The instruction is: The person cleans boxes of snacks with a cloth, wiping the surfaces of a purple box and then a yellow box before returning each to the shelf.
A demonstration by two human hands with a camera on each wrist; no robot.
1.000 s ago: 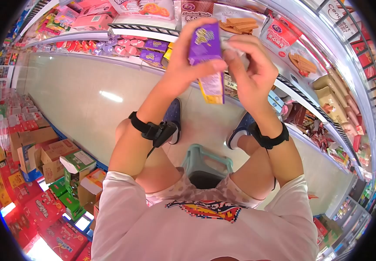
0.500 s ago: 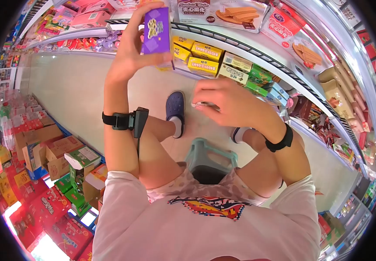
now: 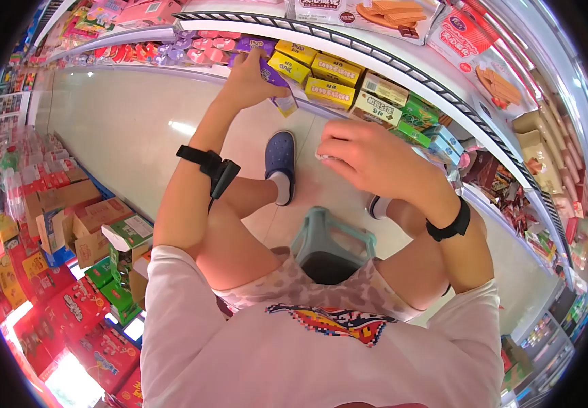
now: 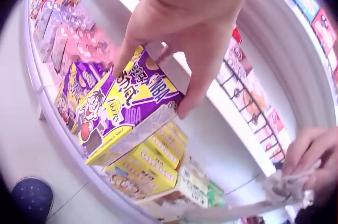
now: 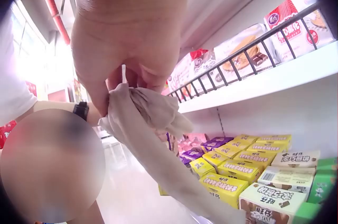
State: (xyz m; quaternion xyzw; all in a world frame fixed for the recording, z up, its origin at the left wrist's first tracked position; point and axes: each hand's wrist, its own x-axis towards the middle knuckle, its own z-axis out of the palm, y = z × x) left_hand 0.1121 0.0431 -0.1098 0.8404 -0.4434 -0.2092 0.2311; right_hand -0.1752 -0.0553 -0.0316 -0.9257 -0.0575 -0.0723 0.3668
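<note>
At the front of the lower shelf, my left hand (image 3: pixel 246 83) grips a purple-and-yellow snack box (image 4: pixel 132 97) by its sides, thumb on one side and fingers on the other. The box stands at a slant beside another purple box (image 4: pixel 79 89), its near end at the shelf edge. Off to the right, clear of the shelf, my right hand (image 3: pixel 372 155) pinches a bunched, whitish cloth (image 5: pixel 153 147). One long end of that cloth hangs down in the right wrist view.
Yellow boxes (image 3: pixel 329 92), white-and-brown boxes (image 3: pixel 378 107) and green boxes (image 3: pixel 413 129) line the lower shelf. Above runs a shelf with a black wire rail (image 3: pixel 403 64) and wafer packs. A stool (image 3: pixel 335 241) stands between the legs; cartons (image 3: pixel 96 238) are stacked at left.
My left hand has carried the purple box from in front of the upper shelf down to the lower shelf. The right hand parted from the box earlier and now stays nearly still with the cloth.
</note>
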